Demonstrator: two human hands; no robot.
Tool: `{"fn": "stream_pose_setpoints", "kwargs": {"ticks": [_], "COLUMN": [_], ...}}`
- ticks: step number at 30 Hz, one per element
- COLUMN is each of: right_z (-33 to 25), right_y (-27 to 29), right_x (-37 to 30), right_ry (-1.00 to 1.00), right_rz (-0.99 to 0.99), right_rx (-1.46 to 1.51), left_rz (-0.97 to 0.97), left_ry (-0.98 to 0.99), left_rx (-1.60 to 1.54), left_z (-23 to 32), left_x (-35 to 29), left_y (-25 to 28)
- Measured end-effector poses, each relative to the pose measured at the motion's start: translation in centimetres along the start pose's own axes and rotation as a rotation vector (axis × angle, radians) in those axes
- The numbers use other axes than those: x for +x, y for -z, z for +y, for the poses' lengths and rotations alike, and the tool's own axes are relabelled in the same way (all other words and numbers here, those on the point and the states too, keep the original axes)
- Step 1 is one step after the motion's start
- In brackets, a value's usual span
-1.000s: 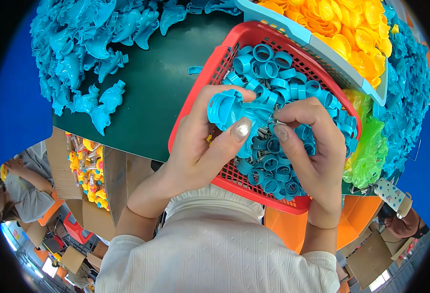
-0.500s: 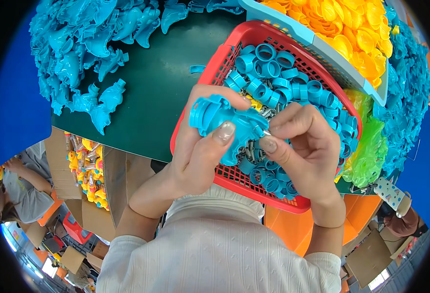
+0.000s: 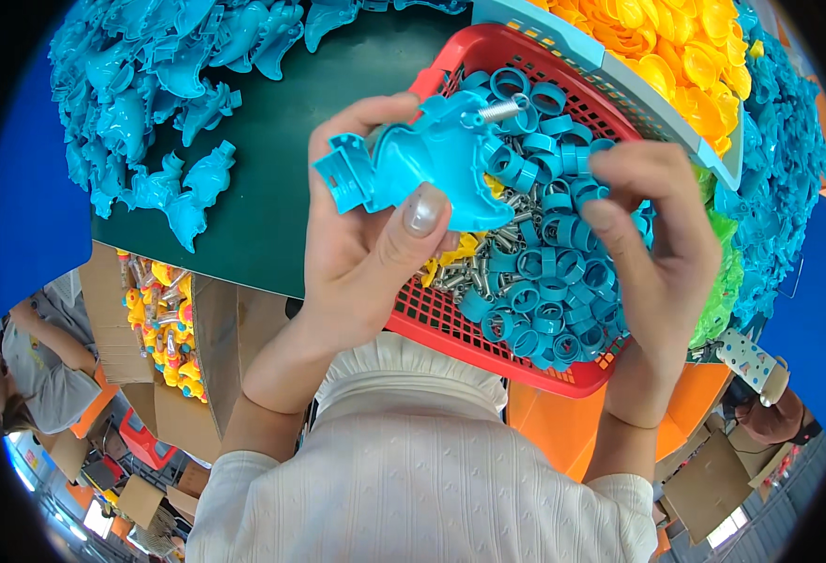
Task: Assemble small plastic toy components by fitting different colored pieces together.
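A glossy blue molded plastic shell (image 3: pixel 422 155) rests in my left hand (image 3: pixel 361 249), with the thumb pressed on its face and the fingers behind it. From the shell's upper right corner sticks out a small metal spring (image 3: pixel 500 111). My right hand (image 3: pixel 662 239) hovers over the right side of a red basket (image 3: pixel 497 361), its thumb and forefinger bent and apart, slightly blurred. No object shows between those fingertips. Below both hands, the basket holds many blue rings (image 3: pixel 563 267), loose metal springs (image 3: pixel 465 272) and a few yellow pieces (image 3: pixel 460 251).
Blue shells (image 3: pixel 150 94) are heaped at the far left of the green table (image 3: pixel 272 159). A light blue crate (image 3: pixel 638 94) of yellow parts (image 3: pixel 676 47) stands behind the basket. More blue parts (image 3: pixel 779 169) and a green bag (image 3: pixel 721 272) lie right. Left is a carton (image 3: pixel 216 328) of yellow toys.
My right hand has moved right, off the shell. The shell has turned and lifted in my left hand, and the spring now stands out from its corner.
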State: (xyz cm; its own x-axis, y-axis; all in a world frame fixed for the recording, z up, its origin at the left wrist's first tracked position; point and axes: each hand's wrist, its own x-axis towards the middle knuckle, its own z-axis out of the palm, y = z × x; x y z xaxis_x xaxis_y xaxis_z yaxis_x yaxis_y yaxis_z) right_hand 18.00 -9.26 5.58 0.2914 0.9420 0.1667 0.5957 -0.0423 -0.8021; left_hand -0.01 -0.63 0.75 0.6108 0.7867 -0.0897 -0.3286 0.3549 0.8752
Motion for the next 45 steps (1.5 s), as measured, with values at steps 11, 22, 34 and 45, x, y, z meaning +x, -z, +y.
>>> {"fn": "stream_pose_setpoints", "kwargs": {"ticks": [11, 22, 34, 45], "right_z": [-0.7, -0.7, 1.6, 0.9], "right_y": [-2.2, -2.5, -5.4, -5.1], "right_x": [-0.3, -1.1, -0.6, -0.9], "right_ry": [0.211, 0.148, 0.391, 0.393], "right_rz": [-0.5, -0.518, -0.397, -0.456], "right_rx": [-0.839, -0.685, -0.635, -0.691], "left_rz": [0.02, 0.002, -0.015, -0.106], "left_ry": [-0.166, -0.123, -0.166, -0.197], "left_rx": [0.169, 0.108, 0.099, 0.215], "left_z": [-0.6, -0.3, -0.2, -0.4], "left_x": [0.1, 0.2, 0.0, -0.2], "left_y": [0.0, 0.3, 0.5, 1.2]}}
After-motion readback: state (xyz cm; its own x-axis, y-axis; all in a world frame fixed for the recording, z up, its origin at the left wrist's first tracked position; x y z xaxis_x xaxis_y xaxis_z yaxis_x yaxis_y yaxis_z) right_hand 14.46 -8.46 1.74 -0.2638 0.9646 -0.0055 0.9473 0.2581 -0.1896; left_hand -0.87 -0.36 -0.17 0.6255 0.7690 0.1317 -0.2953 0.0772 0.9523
